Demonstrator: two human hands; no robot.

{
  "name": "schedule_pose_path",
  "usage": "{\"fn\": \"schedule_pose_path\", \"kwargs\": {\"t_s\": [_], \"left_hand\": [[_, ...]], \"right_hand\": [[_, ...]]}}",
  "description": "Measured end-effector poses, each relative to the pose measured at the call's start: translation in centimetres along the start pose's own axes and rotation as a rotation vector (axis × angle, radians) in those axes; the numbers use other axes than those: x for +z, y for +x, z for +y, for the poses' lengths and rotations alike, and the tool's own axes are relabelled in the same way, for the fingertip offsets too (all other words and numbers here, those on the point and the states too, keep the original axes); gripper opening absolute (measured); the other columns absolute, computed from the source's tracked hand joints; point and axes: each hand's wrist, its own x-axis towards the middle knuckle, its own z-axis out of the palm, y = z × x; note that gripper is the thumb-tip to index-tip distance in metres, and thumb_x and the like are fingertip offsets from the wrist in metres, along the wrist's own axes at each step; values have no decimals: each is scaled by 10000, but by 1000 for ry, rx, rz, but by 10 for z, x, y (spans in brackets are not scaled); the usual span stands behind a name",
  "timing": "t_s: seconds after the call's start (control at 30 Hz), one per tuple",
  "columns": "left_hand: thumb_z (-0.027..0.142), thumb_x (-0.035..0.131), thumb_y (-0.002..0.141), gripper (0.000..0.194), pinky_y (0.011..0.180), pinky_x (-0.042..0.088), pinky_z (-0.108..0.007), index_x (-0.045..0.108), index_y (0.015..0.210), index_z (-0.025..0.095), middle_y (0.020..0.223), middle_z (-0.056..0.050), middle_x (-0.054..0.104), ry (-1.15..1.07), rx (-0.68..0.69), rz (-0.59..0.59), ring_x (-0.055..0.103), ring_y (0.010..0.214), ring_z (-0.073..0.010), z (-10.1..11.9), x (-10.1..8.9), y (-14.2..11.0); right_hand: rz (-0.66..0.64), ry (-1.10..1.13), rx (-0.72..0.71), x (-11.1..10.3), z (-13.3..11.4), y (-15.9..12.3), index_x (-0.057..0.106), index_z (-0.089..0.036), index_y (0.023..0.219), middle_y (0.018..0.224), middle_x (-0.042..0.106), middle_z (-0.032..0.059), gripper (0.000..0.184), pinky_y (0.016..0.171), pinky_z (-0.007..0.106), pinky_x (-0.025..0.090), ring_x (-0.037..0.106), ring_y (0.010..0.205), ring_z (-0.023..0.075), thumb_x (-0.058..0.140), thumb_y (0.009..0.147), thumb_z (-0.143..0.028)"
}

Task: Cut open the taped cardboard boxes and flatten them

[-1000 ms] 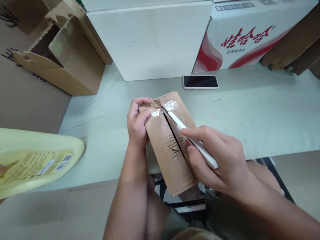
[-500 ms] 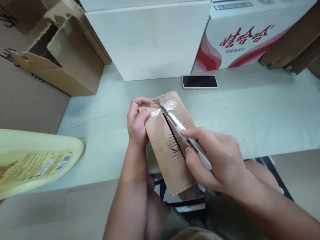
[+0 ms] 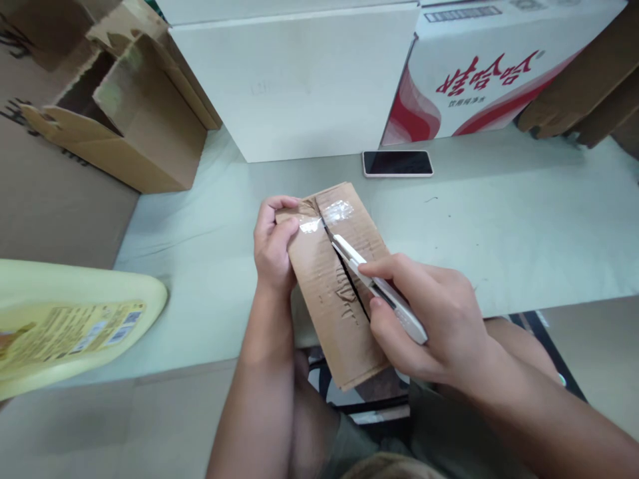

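A small brown cardboard box [image 3: 319, 279] is tilted over the table's front edge. My left hand [image 3: 275, 243] grips its far left corner, thumb on top and fingers round the side. A dark slit runs along the middle of the upper face, between the flaps. Clear tape [image 3: 339, 211] lies across the far end and looks parted at the seam. In my right hand [image 3: 429, 313] is a white utility knife [image 3: 394, 303], closed between thumb and fingers. Its blade tip is at the seam, just on the near side of the tape.
A phone [image 3: 398, 163] lies at the back, before a white box [image 3: 309, 86] and a red-and-white carton [image 3: 474, 73]. At left stand an open cardboard box [image 3: 160, 120] and a pale yellow bottle [image 3: 84, 286]. More brown cardboard [image 3: 579, 80] is at right.
The knife tip has drawn back slightly toward me along the seam, away from the tape. The tape now shows a gap at the slit. My left hand and the box stay in place.
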Motion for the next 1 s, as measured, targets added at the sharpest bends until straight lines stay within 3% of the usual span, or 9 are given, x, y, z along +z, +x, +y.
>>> {"fn": "schedule_pose_path", "kwargs": {"t_s": [0.1,0.27,0.5,0.57,0.67,0.73,0.8,0.93,1.0], "left_hand": [[360,791,792,222,700,514,-308,697,957,244,926,-34,690,31,9,4,637,787,-189,-1,-2,-1],[575,771,863,381,815,560,-351,727,1019,230,1032,-72,737,8,54,-19,706,935,-236,-1,-3,0],[616,799,872,398,854,580,-343,718,883,226,1054,-60,747,-82,44,24,712,957,-216,3,-1,0],[620,783,893,416,848,584,-339,680,808,227,1013,-55,738,-73,48,45,719,963,-219,5,-1,0],[651,763,900,461,817,584,-348,632,761,232,941,-52,711,-41,50,83,717,941,-226,7,-2,1],[653,748,909,464,804,580,-356,619,755,235,922,-49,696,-30,62,113,703,910,-220,7,-3,3],[646,755,906,468,782,567,-350,611,741,233,925,-47,692,-40,72,130,682,875,-205,7,-3,5],[627,797,881,483,749,533,-335,600,717,218,926,-55,702,-94,69,134,667,839,-192,7,-2,5],[589,786,902,453,771,536,-335,609,729,209,926,-58,707,-123,61,163,674,843,-192,6,-1,5]], "right_hand": [[35,29,-9,0,1,-2,590,-229,1077,656,577,-65,221,460,233,377,443,456,90,536,900,-107],[93,24,-40,0,3,-8,600,-252,1136,675,616,-48,291,453,265,415,482,461,117,552,883,-116],[78,147,-86,-8,8,-17,585,-243,1224,791,683,-9,377,480,270,503,619,549,143,563,878,-93],[180,188,-62,-4,19,-16,591,-257,1272,870,707,4,410,519,278,544,660,596,149,569,901,-85],[332,103,-16,7,49,-13,617,-284,1299,1012,745,40,398,711,360,633,749,819,208,580,944,-106],[271,-28,44,16,75,-14,660,-264,1250,1083,739,79,306,794,399,625,746,937,242,574,977,-153],[114,-136,143,25,99,-18,700,-228,1205,1094,713,113,259,802,410,602,720,959,263,555,993,-196],[-215,-269,347,42,135,-29,746,-161,1253,1052,663,149,343,832,456,580,675,958,311,594,961,-259],[-264,-303,365,48,142,-32,772,-160,1247,1074,657,163,359,887,480,571,663,974,320,630,942,-285]]}}
